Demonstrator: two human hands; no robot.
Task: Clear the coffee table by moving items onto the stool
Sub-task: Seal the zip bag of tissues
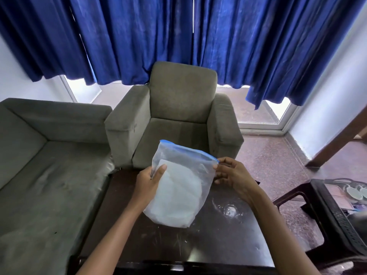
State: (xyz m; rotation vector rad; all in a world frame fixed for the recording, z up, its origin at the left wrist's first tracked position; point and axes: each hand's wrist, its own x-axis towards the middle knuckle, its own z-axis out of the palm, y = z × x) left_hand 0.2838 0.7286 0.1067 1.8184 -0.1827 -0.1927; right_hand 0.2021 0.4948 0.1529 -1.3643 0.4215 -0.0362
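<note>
Above the dark desk [174, 241], clear zip bag [176, 187] with white contents, left hand [151, 181] fingers clasped on its side, right hand [230, 175] fingers pinching the blue seal. Beyond, grey armchair [178, 116]; left, sofa [45, 165]; right, black stool [341, 211] bearing cups.

Deep blue curtains [178, 36] hang across the far wall, their hems lifted above a white-framed glass door [258, 114] through which bright daylight spills. A grey-green armchair [174, 116] stands centred below them, its left arm just beside a matching sofa [45, 165] along the left side. The walls [333, 92] are pale, bluish in the light. The floor [276, 161] is reddish-brown speckled stone. A dark wooden beam [341, 139] leans diagonally at the right wall.
</note>
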